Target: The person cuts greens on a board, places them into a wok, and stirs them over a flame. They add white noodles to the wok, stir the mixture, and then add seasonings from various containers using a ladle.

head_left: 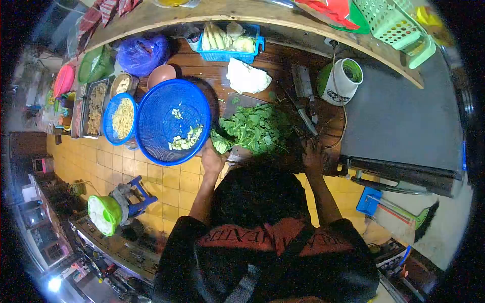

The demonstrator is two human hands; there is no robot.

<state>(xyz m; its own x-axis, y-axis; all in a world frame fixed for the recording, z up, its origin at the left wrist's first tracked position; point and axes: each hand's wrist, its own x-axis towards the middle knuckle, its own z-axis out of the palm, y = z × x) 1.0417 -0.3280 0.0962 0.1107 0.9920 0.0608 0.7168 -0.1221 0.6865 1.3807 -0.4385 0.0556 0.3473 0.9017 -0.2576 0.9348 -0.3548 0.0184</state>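
Observation:
A heap of green leaves (pixel 255 129) lies on a cutting board (pixel 236 102) on the wooden counter. My left hand (pixel 211 159) is at the heap's lower left, fingers curled on the pale stem ends, right beside the rim of a big blue basket (pixel 151 116). That basket holds a few chopped vegetable bits (pixel 186 139). My right hand (pixel 313 154) is at the counter's near edge, to the right of the leaves; it is dim and its fingers cannot be made out. A knife (pixel 306 118) and a cleaver (pixel 303 83) lie just beyond it.
A cut white cabbage (pixel 246 77) and a blue crate of vegetables (pixel 227 43) sit behind the board. A white blender jar (pixel 346 81) stands at the right. A smaller blue basket of noodles (pixel 121 118), food trays (pixel 96 106) and a purple bag (pixel 141 53) fill the left.

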